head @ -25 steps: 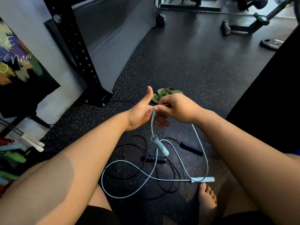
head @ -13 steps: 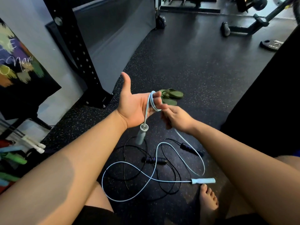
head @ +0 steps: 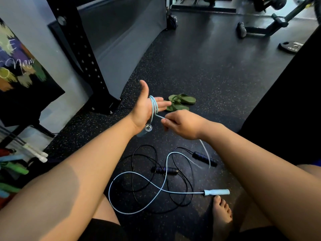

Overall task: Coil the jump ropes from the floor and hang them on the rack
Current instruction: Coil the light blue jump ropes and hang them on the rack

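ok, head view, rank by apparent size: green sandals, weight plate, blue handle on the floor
1. green sandals, as a pair
2. weight plate, partly cut off, farthest away, so close call
3. blue handle on the floor, thinnest

I read only "Nam" in white script on the painted banner (head: 19, 66) at nine o'clock; the weight plate (head: 290, 46) lettering at two o'clock is illegible.

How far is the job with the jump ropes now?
Done: a few turns of the blue rope lie around the left hand. In hand: the right hand pinches that rope, apparently for the next turn. Left: a long part of it and the whole black rope lie on the floor; neither is hung.
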{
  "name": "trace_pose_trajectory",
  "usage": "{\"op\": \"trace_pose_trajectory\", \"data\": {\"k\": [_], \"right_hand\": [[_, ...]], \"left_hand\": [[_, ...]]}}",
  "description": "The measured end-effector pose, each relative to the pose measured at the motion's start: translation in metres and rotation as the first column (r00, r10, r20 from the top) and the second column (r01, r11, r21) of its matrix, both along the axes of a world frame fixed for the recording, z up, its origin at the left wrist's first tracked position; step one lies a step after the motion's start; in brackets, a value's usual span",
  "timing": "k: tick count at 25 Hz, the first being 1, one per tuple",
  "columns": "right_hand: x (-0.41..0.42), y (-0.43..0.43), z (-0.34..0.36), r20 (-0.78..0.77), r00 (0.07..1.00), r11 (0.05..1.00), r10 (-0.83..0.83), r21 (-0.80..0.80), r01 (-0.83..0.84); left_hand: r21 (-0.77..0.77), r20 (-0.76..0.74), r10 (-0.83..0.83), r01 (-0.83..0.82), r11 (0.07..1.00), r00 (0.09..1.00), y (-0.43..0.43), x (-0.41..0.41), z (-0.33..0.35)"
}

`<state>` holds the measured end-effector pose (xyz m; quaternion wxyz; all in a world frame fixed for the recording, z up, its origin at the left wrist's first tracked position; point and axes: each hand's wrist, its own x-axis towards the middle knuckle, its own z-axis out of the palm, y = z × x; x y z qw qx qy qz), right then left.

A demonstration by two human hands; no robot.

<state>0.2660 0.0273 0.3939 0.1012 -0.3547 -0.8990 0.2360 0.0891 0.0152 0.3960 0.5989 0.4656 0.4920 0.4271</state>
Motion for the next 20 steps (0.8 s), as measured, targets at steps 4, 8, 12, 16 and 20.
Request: {"op": "trace_pose_trajectory", "data": {"k": [4, 8, 12, 16, 20], "right_hand": [[0.008, 0.013, 0.009, -0.081, 0.997, 0.985, 0.016, 0.175, -0.002], [0.025, 0.024, 0.009, -0.203, 0.978, 0.973, -0.048, 0.212, 0.092], [0.031, 0.027, -0.002, -0.369, 0.914, 0.975, -0.168, 0.075, 0.21], [0.021, 0.012, -0.016, -0.38, 0.891, 0.968, -0.247, -0.06, 0.243], [0.011, 0.01, -0.031, -0.294, 0.894, 0.922, -0.338, -0.295, 0.252]], "left_hand": [[0.012, -0.188, -0.311, 0.319, 0.948, 0.932, -0.012, 0.01, 0.002], [-0.091, -0.205, -0.427, 0.417, 0.904, 0.881, -0.019, 0.014, 0.004], [-0.155, -0.02, -0.468, 0.46, 0.874, 0.883, -0.017, 0.012, 0.011], [-0.107, 0.266, -0.362, 0.401, 0.91, 0.893, -0.016, 0.006, 0.016], [-0.065, 0.483, -0.159, 0.216, 0.974, 0.861, -0.012, 0.0, 0.018]]}}
